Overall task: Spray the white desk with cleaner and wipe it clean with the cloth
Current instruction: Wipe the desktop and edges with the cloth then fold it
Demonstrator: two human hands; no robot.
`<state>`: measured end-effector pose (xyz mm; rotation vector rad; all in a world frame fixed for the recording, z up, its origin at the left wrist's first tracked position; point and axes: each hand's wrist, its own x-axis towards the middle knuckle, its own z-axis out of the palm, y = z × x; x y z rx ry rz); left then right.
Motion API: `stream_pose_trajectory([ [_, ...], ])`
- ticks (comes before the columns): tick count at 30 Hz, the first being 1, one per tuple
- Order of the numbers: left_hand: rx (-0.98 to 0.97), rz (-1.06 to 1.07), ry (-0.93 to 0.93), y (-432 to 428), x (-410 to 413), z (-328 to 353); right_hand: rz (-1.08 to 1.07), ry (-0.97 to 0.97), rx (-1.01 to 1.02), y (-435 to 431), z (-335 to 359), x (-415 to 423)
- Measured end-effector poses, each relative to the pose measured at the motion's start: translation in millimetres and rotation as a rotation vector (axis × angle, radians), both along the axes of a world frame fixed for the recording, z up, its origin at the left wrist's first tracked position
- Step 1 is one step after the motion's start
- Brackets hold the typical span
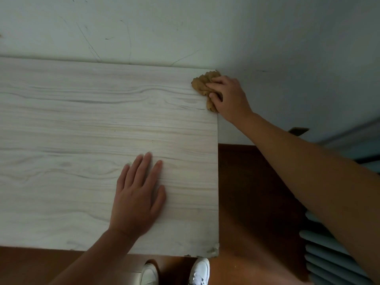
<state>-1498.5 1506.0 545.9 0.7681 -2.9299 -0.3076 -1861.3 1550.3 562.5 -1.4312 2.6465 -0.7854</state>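
Your right hand [227,95] at the desk's [82,124] far right corner against the wall [185,27], fingers curled round the bunched tan cloth [202,84], your left hand [138,192] flat on the desk, fingers straight and slightly spread, holding nothing

One desk [82,120], one cloth [200,83], two shoes [150,273] [200,270]
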Motion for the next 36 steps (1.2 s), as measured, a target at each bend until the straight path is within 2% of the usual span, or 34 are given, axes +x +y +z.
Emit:
stream_pose_trajectory([
  [21,-0.004,0.020,-0.002,3.5,0.6,4.2,-0.079,-0.116,-0.037,114.9,-5.2,161.6],
  [36,0.005,0.011,0.010,4.9,1.6,4.8,-0.128,-0.124,-0.017,179.5,-4.0,255.9],
])
